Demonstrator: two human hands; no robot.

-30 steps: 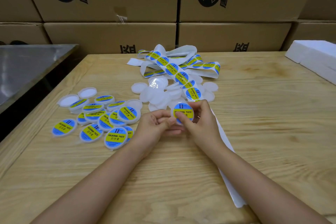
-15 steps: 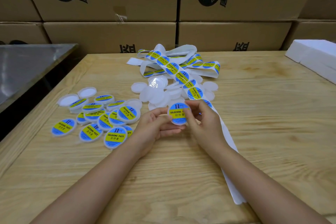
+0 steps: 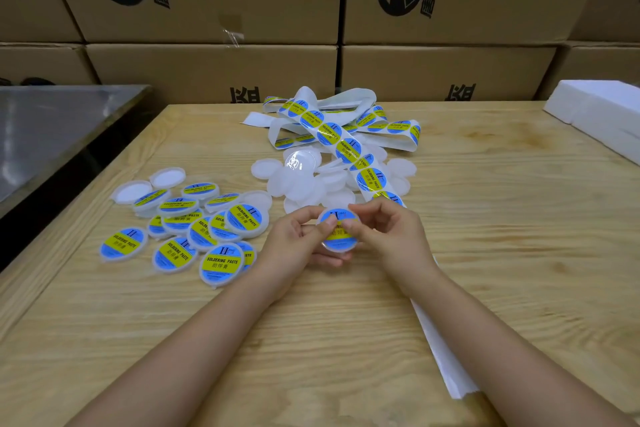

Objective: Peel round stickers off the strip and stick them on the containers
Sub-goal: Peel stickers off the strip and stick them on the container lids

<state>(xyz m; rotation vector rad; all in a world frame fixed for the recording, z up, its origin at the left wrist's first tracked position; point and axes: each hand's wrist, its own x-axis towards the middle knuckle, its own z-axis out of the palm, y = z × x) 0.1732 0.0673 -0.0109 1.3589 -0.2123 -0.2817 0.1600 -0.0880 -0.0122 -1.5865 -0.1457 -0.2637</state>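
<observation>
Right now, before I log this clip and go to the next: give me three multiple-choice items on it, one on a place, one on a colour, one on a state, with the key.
1. The labelled containers lie:
A. on the table, left of the held container
B. on the table, right of it
C. on the floor

2. The stickers on the strip are:
A. red and white
B. green and black
C. blue and yellow

3. The held container is:
A. bare, lying on the table
B. stickered, held by the left grip and right grip together
C. stickered, held by one grip alone

Key: 1 A, the pile sits out past the left grip; 2 C, each shows a yellow band on blue; 3 B, both thumbs press its label.
</observation>
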